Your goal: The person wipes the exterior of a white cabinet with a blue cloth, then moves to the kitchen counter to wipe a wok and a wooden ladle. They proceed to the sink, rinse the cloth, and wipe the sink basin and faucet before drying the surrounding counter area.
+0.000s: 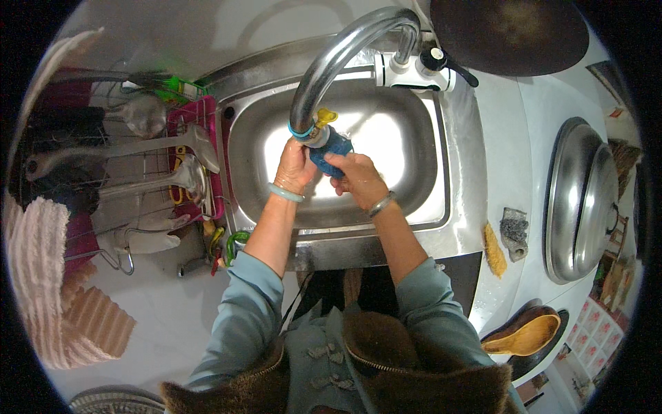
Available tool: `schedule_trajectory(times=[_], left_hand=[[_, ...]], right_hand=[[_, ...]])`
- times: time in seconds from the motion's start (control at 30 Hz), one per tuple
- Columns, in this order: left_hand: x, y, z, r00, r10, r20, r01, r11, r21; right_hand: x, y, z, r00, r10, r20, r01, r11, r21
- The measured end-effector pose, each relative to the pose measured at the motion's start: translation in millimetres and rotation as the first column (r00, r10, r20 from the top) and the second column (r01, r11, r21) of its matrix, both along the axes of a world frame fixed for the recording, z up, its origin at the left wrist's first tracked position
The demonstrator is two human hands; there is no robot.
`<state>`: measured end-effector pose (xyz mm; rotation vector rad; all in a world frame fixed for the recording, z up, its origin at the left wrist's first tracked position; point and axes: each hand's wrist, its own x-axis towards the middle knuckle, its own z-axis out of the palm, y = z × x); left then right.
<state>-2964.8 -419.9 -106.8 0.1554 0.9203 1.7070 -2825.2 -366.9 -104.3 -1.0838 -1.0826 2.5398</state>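
Over the stainless steel sink basin [248, 165], both hands meet below the end of the curved chrome faucet spout [331, 67]. The spout's end carries a small valve with a yellow handle [325, 117] and a light blue band. Directly beneath it is a blue, textured piece [331, 152]; whether it is fixed to the spout is unclear. My right hand [357, 176] grips this piece, thumb on top and fingers curled under. My left hand [294, 168] is close against its left side, its fingers partly hidden behind the spout's end. Both hands look wet.
Left of the basin, a wire rack [155, 155] holds a steel ladle [189, 178] and a spatula [201, 147]. Rightward lie a yellow sponge piece [495, 251], a grey scouring cloth [513, 234], a steel lid [574, 202] and a wooden ladle [532, 331]. The faucet lever [463, 72] points right.
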Motion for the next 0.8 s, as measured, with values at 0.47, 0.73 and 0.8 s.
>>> schedule_trajectory(times=[0.47,0.73,0.8], left_hand=[[8,18,17,0.722,-0.370,-0.585,0.115,0.898,-0.425],[7,7,-30,0.902,-0.221,-0.371,0.014,0.874,-0.486],[8,1,-42,0.906,-0.209,-0.369,-0.011,0.858,-0.513]], right_hand=[[-14,-3,1,0.930,0.295,0.220,-0.359,0.598,0.717],[-22,-21,-15,0.745,0.186,0.641,-0.666,0.159,0.729],[-26,-30,-23,0.701,0.135,0.700,-0.711,0.201,0.674]])
